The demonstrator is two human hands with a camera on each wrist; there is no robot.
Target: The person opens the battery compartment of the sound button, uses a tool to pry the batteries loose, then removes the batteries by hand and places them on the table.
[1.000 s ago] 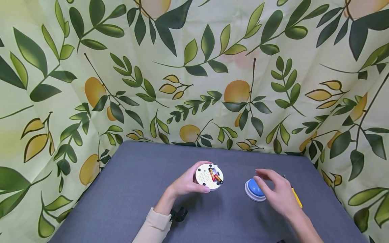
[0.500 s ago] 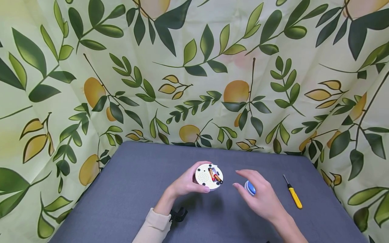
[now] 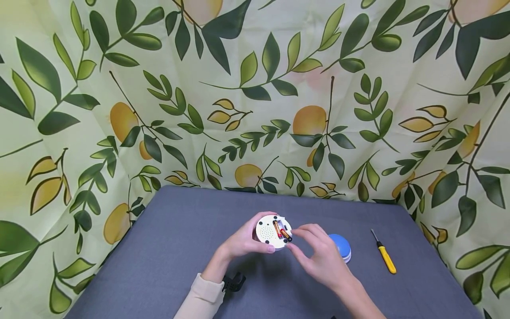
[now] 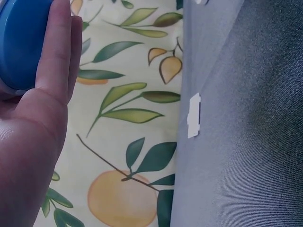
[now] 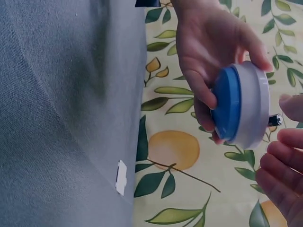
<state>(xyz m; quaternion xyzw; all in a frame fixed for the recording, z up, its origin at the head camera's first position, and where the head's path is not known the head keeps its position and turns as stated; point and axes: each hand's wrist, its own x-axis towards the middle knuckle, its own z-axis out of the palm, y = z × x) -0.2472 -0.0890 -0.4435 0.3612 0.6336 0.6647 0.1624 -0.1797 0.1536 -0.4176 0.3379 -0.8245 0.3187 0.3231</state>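
Observation:
In the head view my left hand grips a round push button by its sides, its white underside turned up toward me. Two small red-and-gold batteries sit at its uncovered battery slot, and one of them tilts out with its dark end past the rim. My right hand is right beside it, thumb and forefinger parted around that protruding battery end. The right wrist view shows a small gap between these fingertips and the battery. The button's blue dome faces away from me, against my left fingers.
A second blue push button stands on the grey table, partly behind my right hand. Farther right lies a screwdriver with a yellow handle. A small white battery cover lies on the table. Leaf-patterned cloth surrounds the table.
My right hand has moved left, from over the second blue button to the battery end, uncovering the screwdriver. My left hand and its push button stay almost still.

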